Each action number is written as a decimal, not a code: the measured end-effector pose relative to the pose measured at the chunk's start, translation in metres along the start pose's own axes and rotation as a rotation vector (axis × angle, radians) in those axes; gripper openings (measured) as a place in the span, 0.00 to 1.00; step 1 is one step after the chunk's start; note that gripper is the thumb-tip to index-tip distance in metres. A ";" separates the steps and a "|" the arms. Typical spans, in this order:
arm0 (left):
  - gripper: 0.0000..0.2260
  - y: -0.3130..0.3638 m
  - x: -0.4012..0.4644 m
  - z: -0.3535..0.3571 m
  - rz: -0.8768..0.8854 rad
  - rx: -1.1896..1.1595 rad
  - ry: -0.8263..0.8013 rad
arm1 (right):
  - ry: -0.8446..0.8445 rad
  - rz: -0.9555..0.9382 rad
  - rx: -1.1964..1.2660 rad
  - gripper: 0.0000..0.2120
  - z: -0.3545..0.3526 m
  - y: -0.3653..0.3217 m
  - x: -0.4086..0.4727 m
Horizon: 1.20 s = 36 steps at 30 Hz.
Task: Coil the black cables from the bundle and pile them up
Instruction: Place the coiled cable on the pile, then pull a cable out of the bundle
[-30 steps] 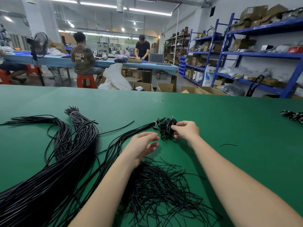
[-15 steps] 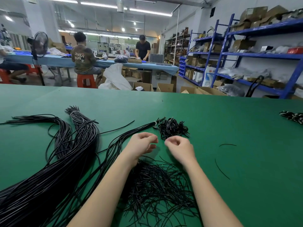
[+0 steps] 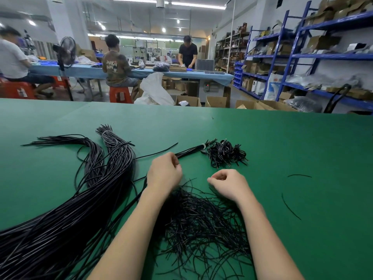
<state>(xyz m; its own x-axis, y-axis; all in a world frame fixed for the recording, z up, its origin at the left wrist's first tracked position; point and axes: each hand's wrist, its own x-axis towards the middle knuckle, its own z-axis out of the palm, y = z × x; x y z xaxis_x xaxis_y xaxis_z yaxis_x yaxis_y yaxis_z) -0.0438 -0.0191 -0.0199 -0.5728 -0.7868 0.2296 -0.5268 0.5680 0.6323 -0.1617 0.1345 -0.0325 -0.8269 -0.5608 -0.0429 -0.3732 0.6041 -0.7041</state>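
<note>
Nearest the person, a loose tangle of short black cable pieces (image 3: pixel 201 223) lies on the green table (image 3: pixel 282 142) between the forearms. To the left, a thick bundle of long black cables (image 3: pixel 66 215) sweeps away toward the far left. Just beyond the tangle, the left hand (image 3: pixel 163 174) is curled; whether it pinches a cable cannot be told. The right hand (image 3: pixel 226 183) is curled too, its grip unclear. Farther off sits a small pile of coiled black cables (image 3: pixel 225 153), touching a thin tied cable bunch (image 3: pixel 191 150).
</note>
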 end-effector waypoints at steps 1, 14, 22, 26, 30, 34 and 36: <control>0.06 -0.003 0.000 -0.001 0.010 0.128 -0.005 | -0.002 -0.005 -0.016 0.06 0.001 -0.003 -0.001; 0.12 -0.008 -0.005 -0.010 -0.093 0.375 -0.095 | -0.011 -0.181 -0.048 0.03 0.033 -0.044 -0.020; 0.05 0.006 0.009 -0.029 -0.233 -0.476 -0.069 | -0.155 -0.158 0.445 0.09 0.040 -0.072 -0.030; 0.09 0.012 0.009 -0.037 -0.297 -1.051 -0.221 | -0.205 -0.109 0.491 0.07 0.042 -0.074 -0.036; 0.02 0.011 0.011 -0.026 -0.177 -0.886 -0.182 | -0.256 -0.071 0.705 0.07 0.040 -0.076 -0.039; 0.15 -0.018 0.014 -0.022 0.051 0.020 -0.204 | -0.121 0.048 1.219 0.03 0.016 -0.075 -0.033; 0.16 -0.027 0.013 -0.022 0.112 0.265 -0.396 | -0.057 0.127 1.529 0.04 0.005 -0.070 -0.027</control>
<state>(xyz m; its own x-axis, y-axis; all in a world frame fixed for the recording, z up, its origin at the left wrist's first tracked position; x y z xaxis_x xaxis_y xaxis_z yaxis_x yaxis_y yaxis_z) -0.0228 -0.0501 -0.0179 -0.8028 -0.5945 -0.0457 -0.5605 0.7262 0.3981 -0.1108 0.1042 0.0144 -0.7886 -0.5942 -0.1584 0.5020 -0.4734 -0.7238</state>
